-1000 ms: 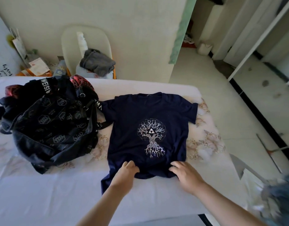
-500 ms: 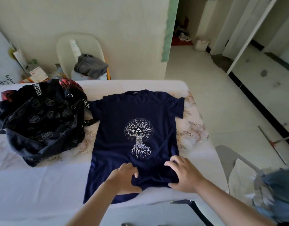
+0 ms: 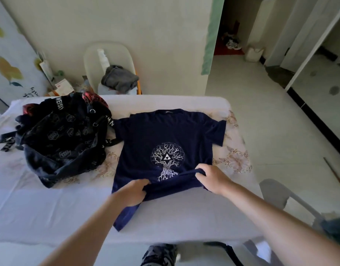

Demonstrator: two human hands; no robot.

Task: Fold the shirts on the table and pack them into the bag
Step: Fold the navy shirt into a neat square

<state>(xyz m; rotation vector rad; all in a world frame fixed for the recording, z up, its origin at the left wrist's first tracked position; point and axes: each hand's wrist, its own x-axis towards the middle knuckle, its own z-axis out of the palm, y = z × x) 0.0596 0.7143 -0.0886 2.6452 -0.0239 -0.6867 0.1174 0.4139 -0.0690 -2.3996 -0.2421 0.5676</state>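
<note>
A navy T-shirt point(image 3: 165, 135) with a white tree print lies face up on the white table point(image 3: 40, 212), collar toward the wall. My left hand point(image 3: 133, 191) pinches its lower hem at the left, and my right hand point(image 3: 211, 177) grips the hem at the right. The hem is lifted and drawn up over the roots of the print. One lower corner of the shirt still trails toward the table's near edge. A black backpack point(image 3: 63, 139) with white lettering on its straps lies slumped at the table's left, touching the shirt's left sleeve.
A pale chair point(image 3: 107, 60) with grey clothes point(image 3: 120, 78) stands behind the table against the wall. Another grey chair point(image 3: 276, 194) with blue cloth point(image 3: 336, 229) is at my right. An open tiled floor and a doorway lie to the right.
Both hands went from lying flat on the shirt's lower part to gripping the hem, which is now raised and pulled toward the collar. The view has shifted back from the table.
</note>
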